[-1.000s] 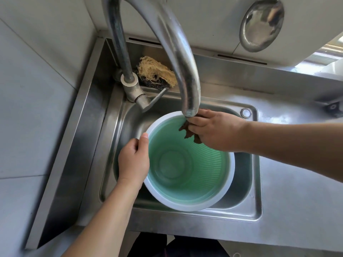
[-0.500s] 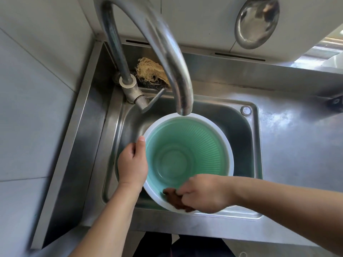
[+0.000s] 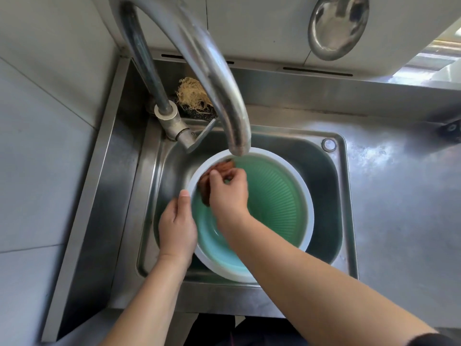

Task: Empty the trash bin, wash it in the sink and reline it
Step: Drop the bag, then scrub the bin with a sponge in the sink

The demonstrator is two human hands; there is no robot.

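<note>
Green bin (image 3: 274,203) with a white rim sits tilted inside the steel sink (image 3: 345,196), mouth up and facing the near side, ribbed inner wall visible. Left hand (image 3: 177,227) closed on the bin's left rim, thumb lying along the white edge, fingers wrapped down the outside. Right hand (image 3: 228,193) reaches across into the bin, fingers pinched together on a brown cloth (image 3: 223,166) pressed against the inner wall at the far-left part of the rim. Faucet (image 3: 212,71) arcs over from the far left, its spout end just above the bin's far rim; cannot tell if water runs. Faucet lever (image 3: 199,138) points right toward the basin. Tan fibrous scrubber (image 3: 193,96) lies on a dark pad on the far ledge behind the faucet. Round overflow fitting (image 3: 328,145) at the sink's far-right corner. Steel counter (image 3: 399,208) to the right. Shiny metal ladle bowl (image 3: 336,26) hangs on the far wall, upper right.
</note>
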